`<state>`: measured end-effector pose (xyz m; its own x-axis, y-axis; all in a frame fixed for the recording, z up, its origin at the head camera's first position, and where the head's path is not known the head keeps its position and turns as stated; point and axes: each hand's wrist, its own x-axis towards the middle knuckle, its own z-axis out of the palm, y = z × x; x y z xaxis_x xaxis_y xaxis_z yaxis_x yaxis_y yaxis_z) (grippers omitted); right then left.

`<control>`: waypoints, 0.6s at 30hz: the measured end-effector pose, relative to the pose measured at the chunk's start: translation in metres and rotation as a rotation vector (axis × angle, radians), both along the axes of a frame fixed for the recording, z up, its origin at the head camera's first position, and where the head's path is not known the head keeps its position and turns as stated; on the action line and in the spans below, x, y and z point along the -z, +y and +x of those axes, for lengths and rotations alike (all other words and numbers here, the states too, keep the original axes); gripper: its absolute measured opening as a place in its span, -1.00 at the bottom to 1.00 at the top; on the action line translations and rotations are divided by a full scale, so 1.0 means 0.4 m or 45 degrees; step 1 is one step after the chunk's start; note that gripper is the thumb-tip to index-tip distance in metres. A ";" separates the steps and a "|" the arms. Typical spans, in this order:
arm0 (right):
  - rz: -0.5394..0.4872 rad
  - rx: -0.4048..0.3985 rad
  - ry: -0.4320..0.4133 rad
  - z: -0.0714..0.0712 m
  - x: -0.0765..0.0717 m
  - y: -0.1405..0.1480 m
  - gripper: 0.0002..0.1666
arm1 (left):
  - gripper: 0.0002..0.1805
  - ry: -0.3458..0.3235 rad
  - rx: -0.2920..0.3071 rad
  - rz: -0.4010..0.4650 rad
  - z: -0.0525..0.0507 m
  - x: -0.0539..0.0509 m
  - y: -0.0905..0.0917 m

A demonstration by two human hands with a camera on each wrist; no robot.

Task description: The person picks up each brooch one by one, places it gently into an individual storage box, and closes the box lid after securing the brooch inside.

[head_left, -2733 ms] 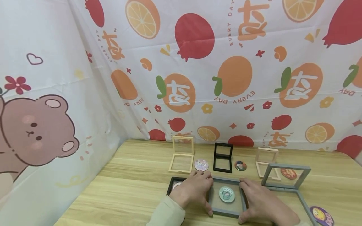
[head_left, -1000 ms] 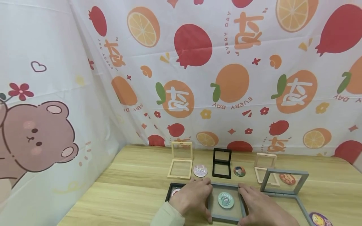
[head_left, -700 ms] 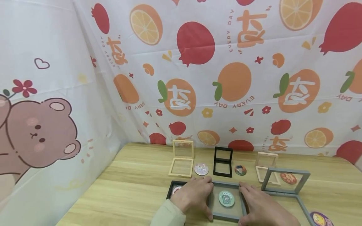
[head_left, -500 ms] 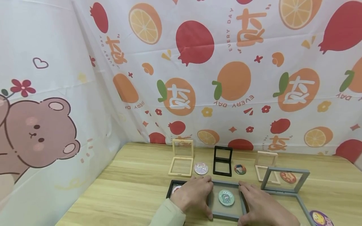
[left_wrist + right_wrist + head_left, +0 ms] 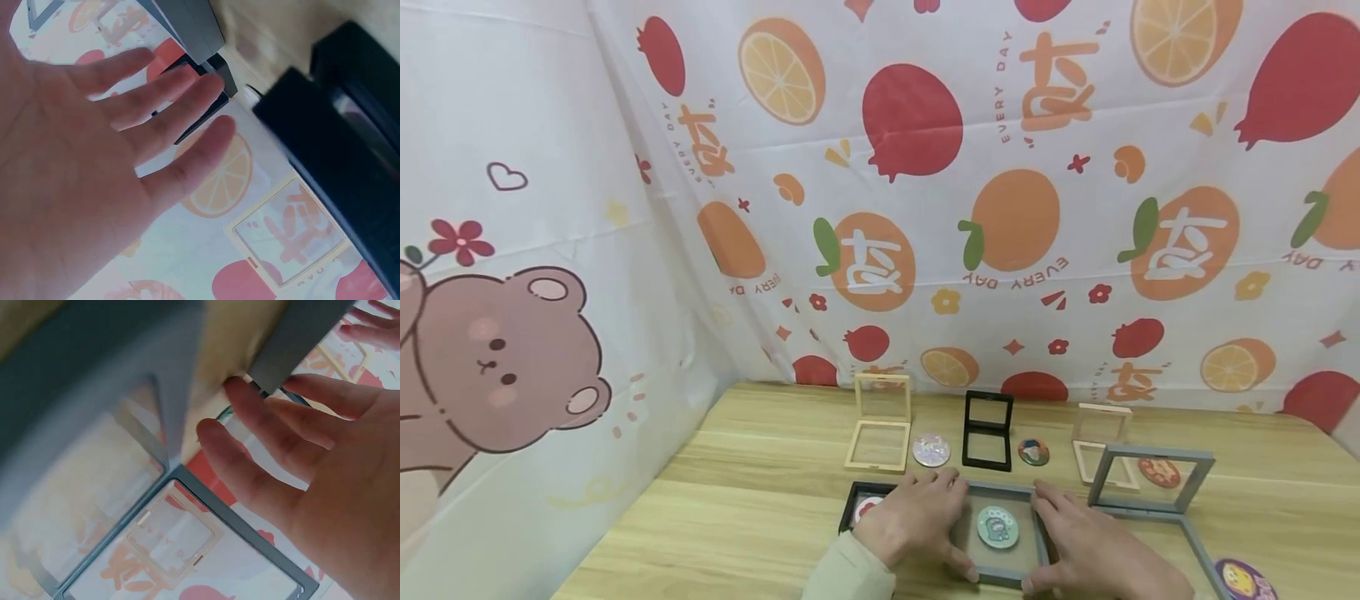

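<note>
A square grey display frame (image 5: 1000,489) lies flat on the table between my hands, with a round mint-green badge (image 5: 997,527) in its clear middle. My left hand (image 5: 917,518) holds its left side, fingers at the far corner and thumb at the near edge. My right hand (image 5: 1093,542) holds the right side in the same way. Both wrist views show fingertips touching the frame's grey edge (image 5: 190,28). A black frame (image 5: 850,505) with a pink-and-white badge (image 5: 864,508) lies left, partly hidden by my left hand.
An unfolded grey frame (image 5: 1195,546) stands right of my right hand, a purple-and-yellow badge (image 5: 1243,579) beside it. Behind are an open cream frame (image 5: 856,454), a small black one (image 5: 988,429), a pale one (image 5: 1078,458) and several round badges. A fruit-print cloth (image 5: 1022,317) hangs beyond.
Both thumbs have slid inward along the grey frame's near edge, toward each other. The frame and its badge stay in place; the head view shifts slightly.
</note>
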<state>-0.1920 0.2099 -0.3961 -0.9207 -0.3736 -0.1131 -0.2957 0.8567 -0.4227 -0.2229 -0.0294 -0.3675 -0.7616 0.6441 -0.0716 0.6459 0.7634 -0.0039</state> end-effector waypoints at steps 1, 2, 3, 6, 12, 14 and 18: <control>-0.006 0.011 0.002 -0.001 -0.002 0.001 0.18 | -0.01 0.006 -0.006 0.013 0.000 0.000 0.001; -0.009 0.017 0.014 -0.001 -0.005 0.004 0.14 | 0.00 0.014 -0.005 0.031 -0.001 -0.001 0.002; -0.007 0.013 0.043 -0.002 -0.008 0.007 0.09 | -0.03 0.025 0.003 0.050 -0.002 -0.002 0.003; 0.012 -0.055 0.210 -0.007 -0.015 0.022 -0.09 | -0.22 0.061 0.048 0.092 -0.006 -0.008 0.007; 0.046 -0.136 0.422 -0.016 -0.034 0.047 -0.39 | -0.50 0.124 0.140 0.123 -0.008 -0.025 0.019; 0.043 -0.125 0.414 -0.017 -0.043 0.051 -0.42 | -0.56 0.138 0.165 0.146 -0.009 -0.031 0.025; 0.043 -0.139 0.430 -0.017 -0.059 0.057 -0.46 | -0.64 0.167 0.204 0.174 -0.009 -0.041 0.031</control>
